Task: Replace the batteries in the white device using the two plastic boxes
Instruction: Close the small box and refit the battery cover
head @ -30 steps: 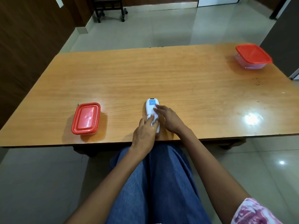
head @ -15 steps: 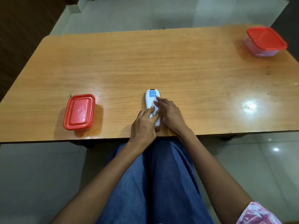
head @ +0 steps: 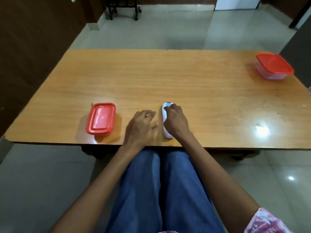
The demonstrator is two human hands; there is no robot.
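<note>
The white device [head: 165, 115], long and narrow with a blue patch at its far end, lies near the front edge of the wooden table [head: 185, 78]. My right hand [head: 174, 121] rests over it with fingers wrapped on it. My left hand [head: 142, 126] hovers just left of the device, blurred, fingers apart and holding nothing. A closed plastic box with a red lid [head: 101, 118] sits left of my left hand. A second red-lidded clear box [head: 273, 66] stands at the table's far right corner.
My legs in blue jeans [head: 159, 190] are under the table's front edge. A dark wooden wall [head: 30, 47] runs along the left. A wheeled dark stand [head: 123, 7] is on the tiled floor beyond the table.
My left hand has come off the device and shifted left toward the near red-lidded box. My right hand has slid farther up the device. The camera view has tilted up.
</note>
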